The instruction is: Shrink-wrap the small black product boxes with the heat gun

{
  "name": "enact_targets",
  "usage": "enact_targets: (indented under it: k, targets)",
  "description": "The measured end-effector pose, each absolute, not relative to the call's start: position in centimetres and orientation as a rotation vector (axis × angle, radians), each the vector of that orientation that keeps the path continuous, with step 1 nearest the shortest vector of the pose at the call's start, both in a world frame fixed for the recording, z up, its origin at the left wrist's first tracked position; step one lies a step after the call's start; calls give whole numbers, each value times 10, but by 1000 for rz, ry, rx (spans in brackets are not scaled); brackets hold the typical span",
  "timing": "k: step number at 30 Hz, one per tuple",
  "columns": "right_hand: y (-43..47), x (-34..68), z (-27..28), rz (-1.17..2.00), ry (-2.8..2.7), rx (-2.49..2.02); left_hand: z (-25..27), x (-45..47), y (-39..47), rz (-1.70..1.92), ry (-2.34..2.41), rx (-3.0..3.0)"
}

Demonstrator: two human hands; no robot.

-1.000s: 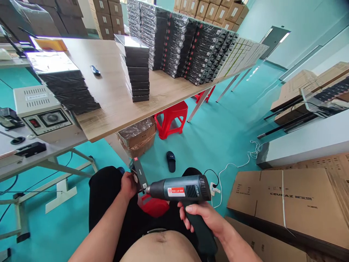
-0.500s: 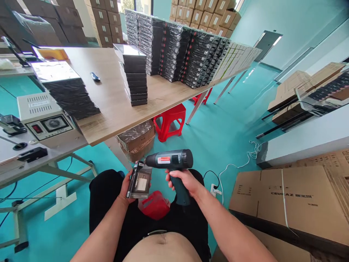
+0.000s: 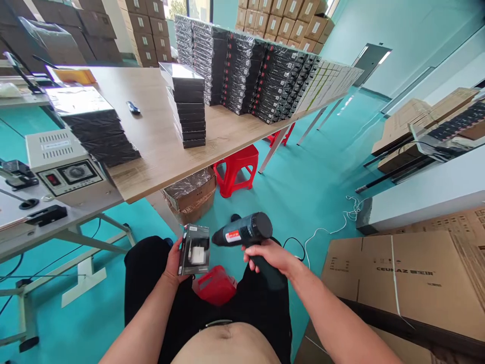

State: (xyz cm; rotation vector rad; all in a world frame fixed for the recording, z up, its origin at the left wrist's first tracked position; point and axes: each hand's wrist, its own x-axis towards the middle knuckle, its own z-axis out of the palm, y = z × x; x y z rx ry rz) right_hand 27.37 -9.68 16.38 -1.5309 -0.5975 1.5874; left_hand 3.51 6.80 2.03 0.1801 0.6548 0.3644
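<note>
My left hand (image 3: 174, 260) is closed on the left edge of a small black box (image 3: 194, 242), which shows a pale square item on its front. In my right hand (image 3: 269, 254) is a dark heat gun (image 3: 244, 230) with a red label, gripped by its handle. The gun's nozzle points left at the box, just short of its right side. Both hands are above my lap. Between my knees, below the box and gun, a red plastic object (image 3: 215, 285) is partly hidden.
Ahead stands a wooden table (image 3: 151, 136) with stacks of black boxes (image 3: 189, 108). A control unit (image 3: 68, 167) is at left. A red stool (image 3: 237, 169) and a carton (image 3: 193, 199) sit under the table. Large cartons (image 3: 401, 275) and a white cable (image 3: 324, 230) lie at right.
The heat gun has moved right and slightly down, and its nozzle has drawn away from the box's top edge. The box is turned slightly in my left hand.
</note>
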Motion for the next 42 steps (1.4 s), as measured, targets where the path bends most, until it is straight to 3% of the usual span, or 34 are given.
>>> enact_targets:
  k: [5,11,15,21,27,42]
  targets:
    - [-136,265,163,1882,-569,-1299,10,45,70,490,759,191]
    - [-131,244,149,1509,-353,-1353,-3,49,72,513,885,123]
    - [-125,224,146,1632,-443,-1308,-4,49,73,536,877,111]
    - [-123,223,143,1401,-371,-1474,-9,45,75,571,894,6]
    - [-148,236,135,1619,-379,-1330,-10,45,76,608,850,-26]
    - [-135,227,140,1334,-196,-1335,-13,41,79,718,867,84]
